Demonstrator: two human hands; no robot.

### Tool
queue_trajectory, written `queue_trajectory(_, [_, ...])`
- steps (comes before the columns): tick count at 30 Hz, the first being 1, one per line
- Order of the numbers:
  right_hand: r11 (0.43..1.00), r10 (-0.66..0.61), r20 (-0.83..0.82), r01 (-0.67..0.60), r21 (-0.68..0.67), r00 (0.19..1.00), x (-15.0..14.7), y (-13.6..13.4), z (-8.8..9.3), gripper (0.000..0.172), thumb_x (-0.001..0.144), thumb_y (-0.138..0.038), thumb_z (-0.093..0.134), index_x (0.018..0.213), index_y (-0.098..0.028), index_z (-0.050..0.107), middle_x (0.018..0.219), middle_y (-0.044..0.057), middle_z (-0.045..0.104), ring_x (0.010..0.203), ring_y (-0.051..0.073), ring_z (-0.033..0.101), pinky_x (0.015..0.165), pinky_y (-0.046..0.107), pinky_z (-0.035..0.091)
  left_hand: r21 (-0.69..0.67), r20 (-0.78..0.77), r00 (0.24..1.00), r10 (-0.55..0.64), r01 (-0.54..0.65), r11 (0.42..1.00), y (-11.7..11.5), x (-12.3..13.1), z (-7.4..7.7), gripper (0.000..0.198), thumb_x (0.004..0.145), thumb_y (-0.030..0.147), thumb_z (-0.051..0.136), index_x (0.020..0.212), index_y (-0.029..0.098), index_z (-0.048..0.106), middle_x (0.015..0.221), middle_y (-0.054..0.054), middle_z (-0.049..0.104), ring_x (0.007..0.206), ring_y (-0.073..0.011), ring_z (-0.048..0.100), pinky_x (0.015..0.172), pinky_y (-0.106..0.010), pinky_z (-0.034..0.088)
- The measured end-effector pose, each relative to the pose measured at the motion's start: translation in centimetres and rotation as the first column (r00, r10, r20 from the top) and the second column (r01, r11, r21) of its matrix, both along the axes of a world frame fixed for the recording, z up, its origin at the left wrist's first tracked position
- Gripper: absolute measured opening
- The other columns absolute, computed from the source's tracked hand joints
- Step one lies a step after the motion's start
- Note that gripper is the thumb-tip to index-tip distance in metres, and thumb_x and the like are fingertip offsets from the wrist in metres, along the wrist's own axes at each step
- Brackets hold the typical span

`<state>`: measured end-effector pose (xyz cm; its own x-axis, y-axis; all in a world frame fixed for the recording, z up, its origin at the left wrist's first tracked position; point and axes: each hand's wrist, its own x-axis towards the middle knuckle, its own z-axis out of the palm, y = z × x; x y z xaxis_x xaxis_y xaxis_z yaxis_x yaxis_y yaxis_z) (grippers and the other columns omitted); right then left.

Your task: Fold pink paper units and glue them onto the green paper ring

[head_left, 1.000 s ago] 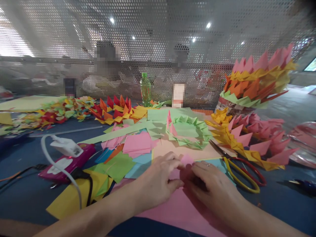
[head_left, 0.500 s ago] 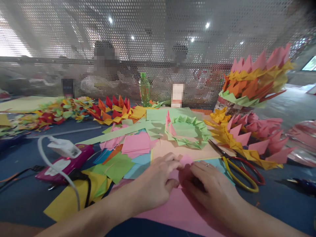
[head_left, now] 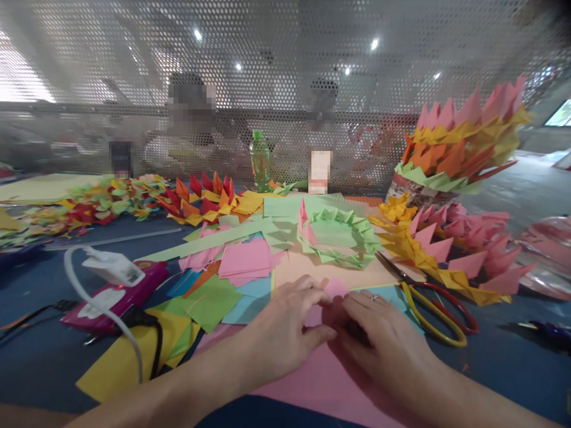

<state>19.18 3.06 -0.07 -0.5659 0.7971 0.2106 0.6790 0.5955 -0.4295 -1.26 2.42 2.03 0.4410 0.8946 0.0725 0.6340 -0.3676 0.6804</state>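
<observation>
A small piece of pink paper (head_left: pixel 335 289) sits between my two hands, over a larger pink sheet (head_left: pixel 321 383). My left hand (head_left: pixel 292 327) is curled on it, fingertips at its left edge and thumb reaching across to the right. My right hand (head_left: pixel 377 327), with a ring on one finger, is closed on its right side; its fingers partly hide the paper. Just beyond the hands stands a ring of folded green paper (head_left: pixel 368 235) with a pink point at its left. Scissors (head_left: pixel 435 312) with yellow and red handles lie right of my right hand.
On the left are a magenta power strip (head_left: pixel 102 312) with a white charger (head_left: pixel 113 267) and cables, and coloured paper squares (head_left: pixel 245 258). A green bottle (head_left: pixel 259 161) stands at the back. Pink and yellow folded paper (head_left: pixel 468 261) and a tiered paper piece (head_left: pixel 464 142) are on the right.
My left thumb has stretched rightward toward my right hand across the pink paper. Both hands otherwise stay in about the same place.
</observation>
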Motion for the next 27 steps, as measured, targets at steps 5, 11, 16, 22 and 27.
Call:
queue_trajectory(5, [1.0,0.009,0.028,-0.008,-0.013,1.0,0.04,0.14,-0.04,0.012,0.087,-0.012,0.067,0.084,-0.021,0.059,0.085,0.0,0.063,0.078,0.021,0.054,0.074,0.035,0.036,0.013,0.002,1.0,0.0,0.0,1.0,-0.04,0.09,-0.11,0.032,0.084,0.015,0.073,0.113,0.021,0.064,0.122,-0.006,0.059,0.115,-0.0273,0.055,0.102,-0.044,0.043])
queue_trajectory(11, [1.0,0.009,0.031,-0.009,-0.014,0.999,0.14,0.25,-0.29,0.01,0.088,-0.012,0.065,0.086,-0.021,0.06,0.086,0.0,0.063,0.08,0.021,0.055,0.074,0.035,0.036,0.024,0.008,1.0,-0.008,0.008,1.0,-0.12,0.15,-0.21,0.033,0.083,0.013,0.072,0.113,0.022,0.063,0.115,-0.003,0.058,0.108,-0.0249,0.056,0.098,-0.042,0.044])
queue_trajectory(16, [1.0,0.006,0.017,-0.006,0.004,1.0,0.1,0.1,-0.21,0.011,0.088,-0.013,0.063,0.084,-0.021,0.057,0.085,0.0,0.062,0.079,0.02,0.053,0.073,0.035,0.035,0.023,0.003,1.0,-0.018,0.018,1.0,-0.02,0.15,-0.08,0.03,0.085,0.015,0.071,0.113,0.022,0.063,0.113,-0.003,0.058,0.108,-0.0247,0.055,0.098,-0.041,0.044])
queue_trajectory(22, [0.999,0.029,-0.047,-0.027,0.029,0.998,-0.06,-0.31,0.21,0.015,0.084,-0.009,0.058,0.088,-0.022,0.052,0.085,0.0,0.061,0.078,0.019,0.051,0.072,0.033,0.033,0.02,0.004,1.0,-0.026,0.026,0.999,-0.22,0.0,-0.05,0.029,0.087,0.019,0.072,0.114,0.022,0.061,0.119,-0.004,0.056,0.113,-0.0254,0.053,0.101,-0.041,0.043])
queue_trajectory(27, [1.0,-0.009,-0.062,0.008,-0.024,0.998,0.04,-0.26,0.55,0.016,0.082,-0.008,0.055,0.09,-0.021,0.051,0.085,0.003,0.062,0.076,0.019,0.053,0.069,0.033,0.034,0.013,0.011,1.0,-0.024,0.024,1.0,-0.09,-0.03,0.05,0.03,0.087,0.019,0.072,0.115,0.024,0.06,0.119,-0.003,0.056,0.113,-0.0249,0.052,0.102,-0.042,0.041])
